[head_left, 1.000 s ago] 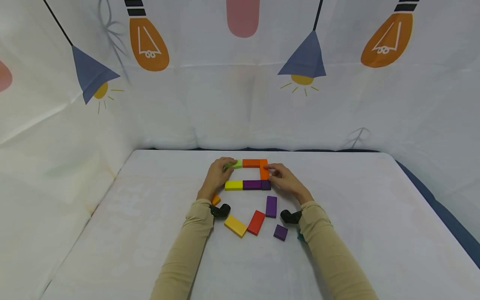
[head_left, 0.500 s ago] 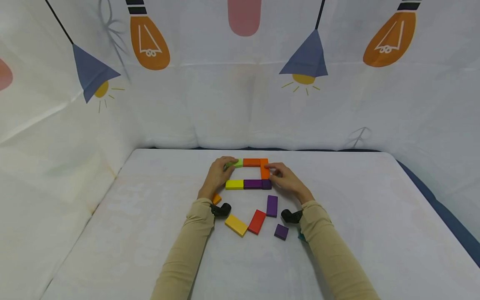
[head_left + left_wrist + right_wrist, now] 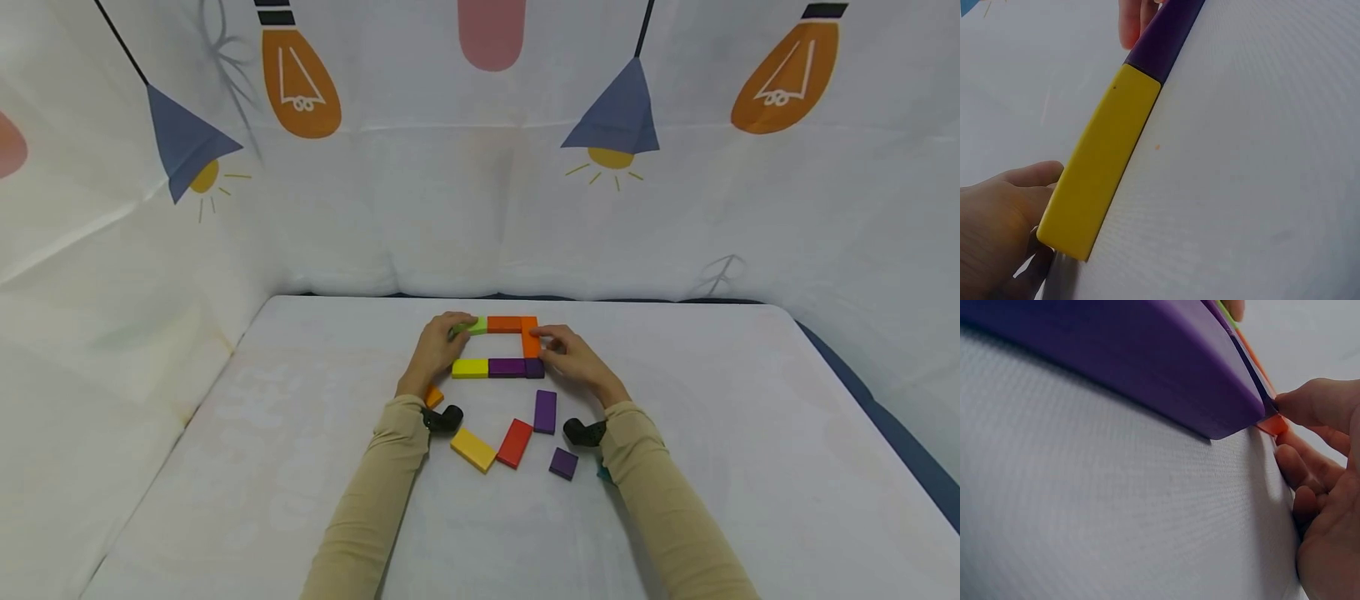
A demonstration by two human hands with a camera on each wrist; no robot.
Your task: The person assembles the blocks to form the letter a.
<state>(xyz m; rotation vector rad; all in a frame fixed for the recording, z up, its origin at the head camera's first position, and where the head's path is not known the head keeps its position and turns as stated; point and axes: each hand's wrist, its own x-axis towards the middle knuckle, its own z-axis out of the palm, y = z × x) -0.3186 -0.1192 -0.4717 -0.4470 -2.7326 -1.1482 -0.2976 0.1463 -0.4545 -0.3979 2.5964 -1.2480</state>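
Note:
My left hand (image 3: 432, 354) pinches a light green block (image 3: 480, 326) at the far left of a rectangle of wooden blocks, its thumb at the near edge. A dark orange block (image 3: 504, 324) continues that far row. On the right side, an upright orange block (image 3: 530, 342) is touched by the extended fingers of my right hand (image 3: 576, 364). The near row has a yellow block (image 3: 470, 368), a purple block (image 3: 507, 368) and a small dark purple block (image 3: 535, 368). In the right wrist view, my thumb (image 3: 1310, 403) sits right by the row's end.
Nearer me lie a yellow-orange block (image 3: 473, 451), a red block (image 3: 514, 443), a purple block (image 3: 545, 412) and a small dark purple one (image 3: 563, 464). Part of an orange block (image 3: 433, 397) shows beside my left wrist; a green piece (image 3: 604, 473) is mostly under my right sleeve.
The head view has shifted very slightly. Both hands and the blocks stay in the same arrangement.

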